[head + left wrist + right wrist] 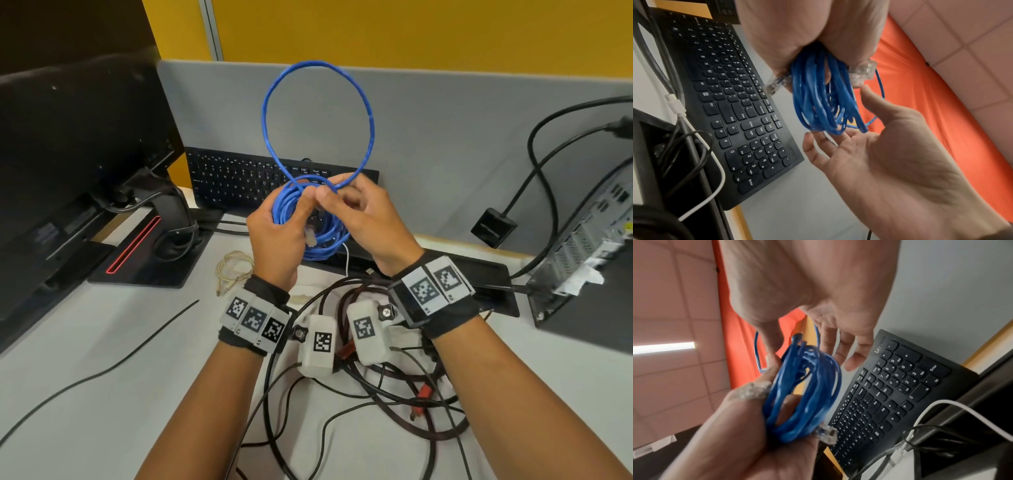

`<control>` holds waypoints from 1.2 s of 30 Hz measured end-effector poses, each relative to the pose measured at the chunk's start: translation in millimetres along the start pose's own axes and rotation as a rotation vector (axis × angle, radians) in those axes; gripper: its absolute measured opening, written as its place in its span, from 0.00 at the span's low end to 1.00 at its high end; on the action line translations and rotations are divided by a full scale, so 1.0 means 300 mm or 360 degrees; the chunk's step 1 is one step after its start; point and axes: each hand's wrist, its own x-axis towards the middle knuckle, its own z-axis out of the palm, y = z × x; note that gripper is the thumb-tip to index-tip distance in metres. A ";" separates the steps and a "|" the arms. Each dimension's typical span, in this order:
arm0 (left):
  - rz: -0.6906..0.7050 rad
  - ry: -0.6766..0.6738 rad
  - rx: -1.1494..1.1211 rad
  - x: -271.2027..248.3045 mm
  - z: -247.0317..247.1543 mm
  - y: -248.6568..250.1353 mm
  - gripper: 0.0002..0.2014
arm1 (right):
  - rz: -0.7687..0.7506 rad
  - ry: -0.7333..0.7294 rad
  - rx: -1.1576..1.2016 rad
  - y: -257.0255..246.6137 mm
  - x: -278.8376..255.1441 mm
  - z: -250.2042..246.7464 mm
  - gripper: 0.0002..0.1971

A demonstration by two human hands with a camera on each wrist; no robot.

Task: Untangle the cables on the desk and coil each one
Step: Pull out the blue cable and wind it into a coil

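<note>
Fingertips of the left hand (274, 236) hidden behind the blue cable (308, 219) coil in the head view — curled round the bundle, gripping it above the desk (102, 342), before the keyboard (239, 181). Right hand (363, 219) pinching the big free loop between thumb and forefinger, other fingers loose. Clear plugs (863, 73) plain only from the wrists. Tangled black cables (376, 394) below, partly covered by forearms; beige coiled cable (233, 267) beside them.

head: above, facing down-forward | wrists: close, facing up along palms | shared: keyboard (260, 181), blue cable (308, 219)
</note>
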 end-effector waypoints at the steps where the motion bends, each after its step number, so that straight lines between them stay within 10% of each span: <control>1: -0.0015 -0.0006 -0.0001 0.001 -0.004 -0.003 0.04 | 0.0007 -0.0055 -0.0014 -0.003 -0.003 0.005 0.22; 10: 0.0048 0.0177 0.0045 0.009 -0.006 -0.033 0.07 | 0.0029 0.0049 -0.0662 -0.014 -0.028 0.003 0.40; 15: 0.0063 0.0398 0.0028 0.019 -0.016 -0.043 0.08 | -0.0333 0.0132 -0.0743 -0.030 -0.075 0.031 0.17; 21: 0.0063 0.0436 0.0023 0.025 -0.026 -0.033 0.14 | -0.0255 -0.0013 -0.0780 -0.027 -0.089 0.070 0.10; 26: -0.0001 0.0445 -0.0056 0.016 -0.012 -0.031 0.10 | -0.0342 0.0338 -0.0683 -0.007 -0.082 0.079 0.10; 36: -0.0131 0.0576 -0.0201 0.089 -0.118 -0.025 0.08 | 0.0052 0.0625 0.1540 -0.057 -0.019 -0.077 0.18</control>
